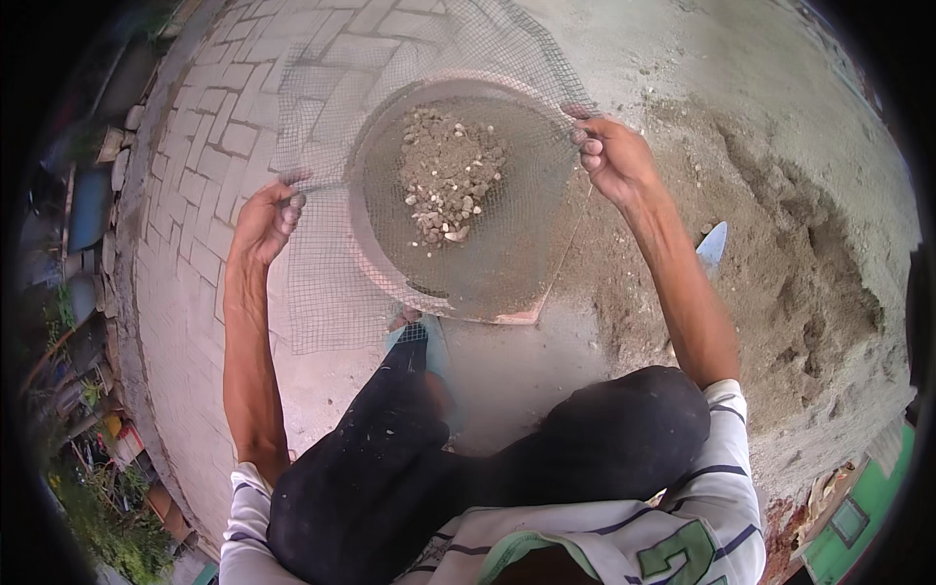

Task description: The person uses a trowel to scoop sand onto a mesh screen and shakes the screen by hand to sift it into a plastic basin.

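A sheet of wire mesh (314, 241) is stretched between my two hands over a round, pinkish basin (373, 272). My left hand (272, 219) pinches the mesh at its left part. On the right, my right hand (610, 157) grips the mesh's edge beside the basin rim. A heap of coarse sand and pebbles (453, 175) lies on the mesh, above the basin's middle. Finer sand (504, 270) shows through the mesh inside the basin. The mesh looks slightly blurred around the heap.
A large pile of sand (775, 292) spreads over the ground at right, with a metal trowel blade (713, 247) stuck in it. Paving blocks (212, 157) cover the ground at left, up to a kerb (131, 292) with plants and clutter beyond. My knees are bent close below the basin.
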`<action>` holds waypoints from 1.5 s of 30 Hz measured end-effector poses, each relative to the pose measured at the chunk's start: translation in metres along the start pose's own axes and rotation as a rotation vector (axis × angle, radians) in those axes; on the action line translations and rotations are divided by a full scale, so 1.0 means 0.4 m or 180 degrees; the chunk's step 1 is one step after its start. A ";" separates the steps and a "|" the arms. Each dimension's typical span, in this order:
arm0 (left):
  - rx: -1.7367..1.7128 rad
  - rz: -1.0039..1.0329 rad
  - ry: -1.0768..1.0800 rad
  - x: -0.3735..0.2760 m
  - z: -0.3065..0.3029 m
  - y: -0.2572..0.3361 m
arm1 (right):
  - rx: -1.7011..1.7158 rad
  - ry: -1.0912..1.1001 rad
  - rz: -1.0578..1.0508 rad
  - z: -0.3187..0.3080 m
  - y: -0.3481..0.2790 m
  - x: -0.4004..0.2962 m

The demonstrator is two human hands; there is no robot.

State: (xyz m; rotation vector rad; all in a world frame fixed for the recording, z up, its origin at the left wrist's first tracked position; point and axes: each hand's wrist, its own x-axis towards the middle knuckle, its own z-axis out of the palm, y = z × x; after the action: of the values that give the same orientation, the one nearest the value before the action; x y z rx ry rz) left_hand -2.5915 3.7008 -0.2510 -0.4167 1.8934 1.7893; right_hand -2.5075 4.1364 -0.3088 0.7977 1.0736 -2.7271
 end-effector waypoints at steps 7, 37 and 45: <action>-0.0505 -0.0213 0.0078 0.044 -0.176 -0.060 | -0.0210 -0.0074 -0.0224 0.088 0.032 -0.034; 0.1764 0.1524 -0.3977 -0.473 1.272 -0.015 | -0.1706 0.2655 -0.2314 -0.754 -0.340 -1.178; -0.0410 0.3353 -0.5160 -0.932 1.452 -0.694 | -0.1967 0.5733 -0.2336 -0.777 0.164 -2.050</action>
State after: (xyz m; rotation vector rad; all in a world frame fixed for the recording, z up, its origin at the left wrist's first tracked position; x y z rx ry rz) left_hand -2.0481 4.2077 -0.2870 1.7477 0.6694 1.6503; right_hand -1.6517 4.2176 -0.1235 3.1328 2.4315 -0.8927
